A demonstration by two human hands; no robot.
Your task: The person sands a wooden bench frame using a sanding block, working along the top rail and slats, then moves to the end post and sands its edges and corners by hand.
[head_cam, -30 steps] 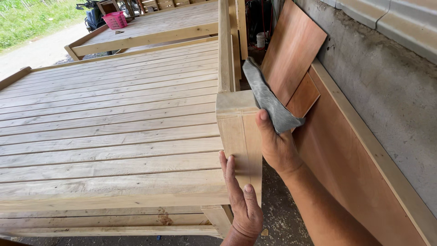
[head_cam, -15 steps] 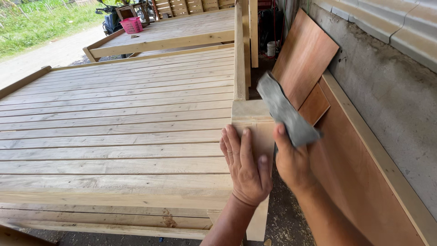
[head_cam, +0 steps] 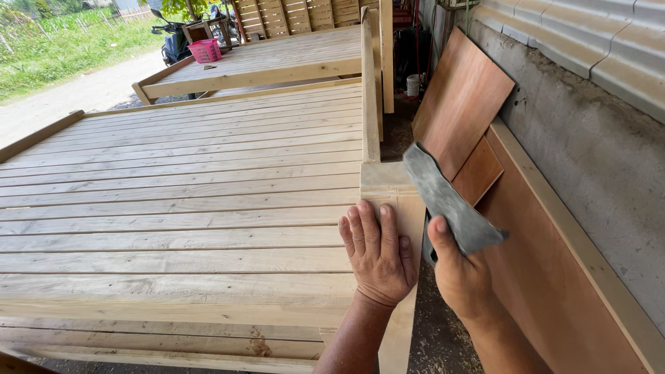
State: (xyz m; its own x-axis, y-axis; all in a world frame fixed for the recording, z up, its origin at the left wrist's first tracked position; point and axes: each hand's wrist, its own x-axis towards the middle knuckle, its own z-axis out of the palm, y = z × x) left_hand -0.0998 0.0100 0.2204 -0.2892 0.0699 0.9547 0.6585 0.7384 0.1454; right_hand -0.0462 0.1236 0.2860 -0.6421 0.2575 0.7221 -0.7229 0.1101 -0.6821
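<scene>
Left hand now beside sandpaper.

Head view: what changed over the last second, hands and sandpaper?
The left hand moved up from the post's side to lie flat on the corner post. The right hand kept its grip on the grey sandpaper sheet, lifted beside the post. The slatted frame stayed put.

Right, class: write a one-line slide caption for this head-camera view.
Left hand rests on a wooden corner post while right hand holds grey sandpaper beside it.
</scene>
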